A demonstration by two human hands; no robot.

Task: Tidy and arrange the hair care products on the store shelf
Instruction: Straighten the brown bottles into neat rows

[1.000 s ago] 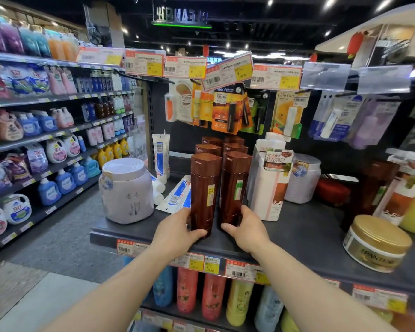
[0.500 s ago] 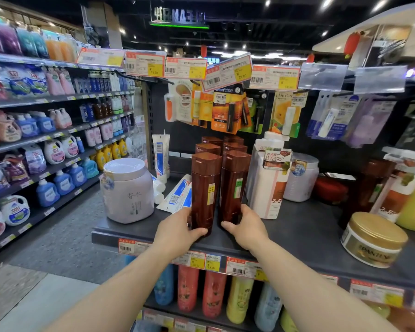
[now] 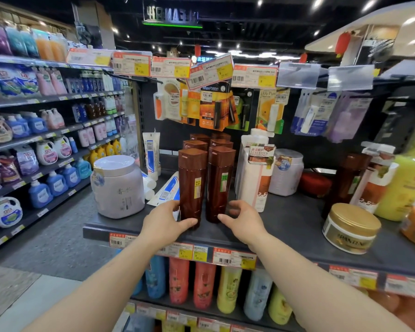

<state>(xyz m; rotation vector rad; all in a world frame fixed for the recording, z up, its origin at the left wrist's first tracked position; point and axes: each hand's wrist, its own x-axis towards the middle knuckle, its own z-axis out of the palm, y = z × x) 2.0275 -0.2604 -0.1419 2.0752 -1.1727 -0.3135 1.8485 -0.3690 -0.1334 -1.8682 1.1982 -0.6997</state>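
Six brown bottles [image 3: 192, 185] in two rows of three; left hand [image 3: 164, 222] grips front-left, right hand [image 3: 243, 222] open beside front-right.

Two bottle rows [image 3: 192, 185] mid-shelf [image 3: 285, 226]; tub [image 3: 118, 185] left, jar [image 3: 351, 227] right (front edge).

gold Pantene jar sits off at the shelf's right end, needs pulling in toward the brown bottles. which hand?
Right, probably. The right hand is beside the right brown bottle, on the jar's side, with bare shelf between them. The left hand grips the left brown bottle and would have to cross both bottles.
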